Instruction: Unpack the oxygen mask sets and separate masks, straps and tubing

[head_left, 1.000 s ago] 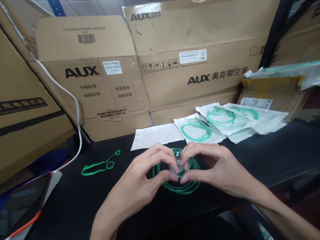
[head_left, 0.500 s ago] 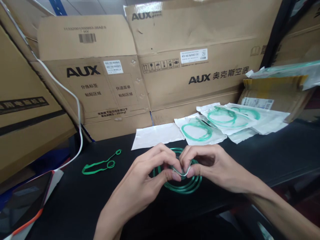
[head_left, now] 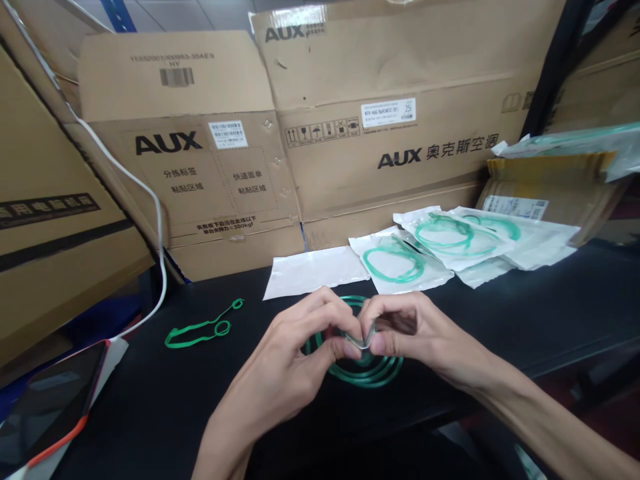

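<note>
Both hands meet above a coil of green tubing (head_left: 370, 382) on the black tabletop. Between them is a thin silvery metal strip (head_left: 361, 345), bent into a V. My left hand (head_left: 300, 353) pinches its left side between thumb and fingers. On the other side, my right hand (head_left: 420, 333) grips the right arm of the V with thumb and curled fingers. Whatever joins the strip beneath is mostly hidden by the fingers. A green strap (head_left: 193, 339) with a ring at each end lies to the left of my hands.
White pouches with coiled green tubing (head_left: 395, 273) lie behind the hands, beside a plain white pouch (head_left: 315, 273). Cardboard boxes (head_left: 320, 180) stand along the back. At left are a phone (head_left: 55, 407) with an orange edge and a white cable (head_left: 159, 247).
My right hand has shifted slightly left, toward my left hand. The V of the metal strip looks narrower. My left hand stays almost in place.
</note>
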